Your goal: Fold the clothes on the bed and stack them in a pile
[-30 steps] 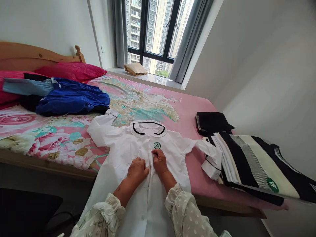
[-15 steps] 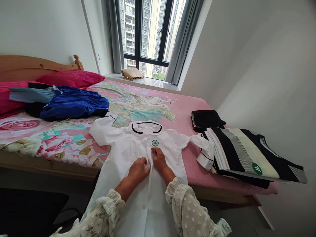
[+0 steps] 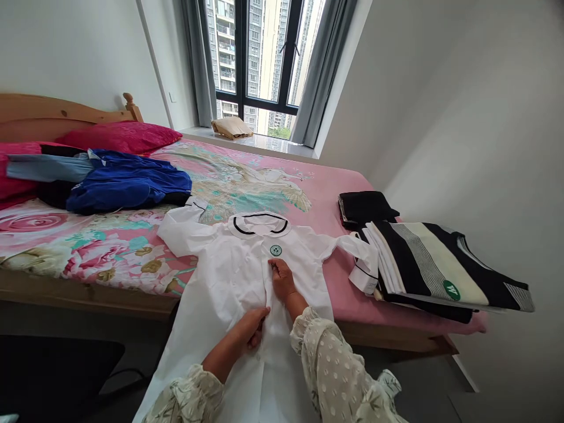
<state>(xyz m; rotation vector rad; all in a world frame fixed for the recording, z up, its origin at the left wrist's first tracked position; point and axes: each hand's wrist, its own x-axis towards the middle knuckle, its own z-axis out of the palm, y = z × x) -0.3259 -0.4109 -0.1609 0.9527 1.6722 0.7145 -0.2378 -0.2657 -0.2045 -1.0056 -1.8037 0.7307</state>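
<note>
Far left, low by my side of the room, a flat, dark black object (image 3: 57, 370) stands in shadow beside the bed. Above it, the curved, honey-brown wooden headboard (image 3: 66, 108) runs along the wall, ending in a round knob. A crimson, shiny-looking pillow (image 3: 123, 136) lies in front of it, and nearer still are a pale blue strip of folded cloth (image 3: 48, 168) and a crumpled royal-blue garment (image 3: 127, 182), with black fabric showing underneath. They lie on the bed's pink sheet (image 3: 326, 170), printed with large roses and a pale bird.

In the middle, the white long-sleeved shirt (image 3: 240, 276) is spread front up, its round collar and cuffs trimmed in black; the collar end rests on the bed and the lower part reaches past the edge towards the person. The left hand (image 3: 251, 329) has its thumb and finger closed on the front opening, partway down. Beyond, a tan folded bundle (image 3: 231, 127) sits on the sill beneath the dark-framed window (image 3: 264, 53). The right hand (image 3: 282, 281) pinches the same opening higher up, just below a round green badge (image 3: 275, 250).

The right cuff touches a pile topped by a black, cream and grey striped knit garment (image 3: 423, 258) with a round green patch (image 3: 451, 289). Just behind it lies a folded black cloth (image 3: 368, 208).
</note>
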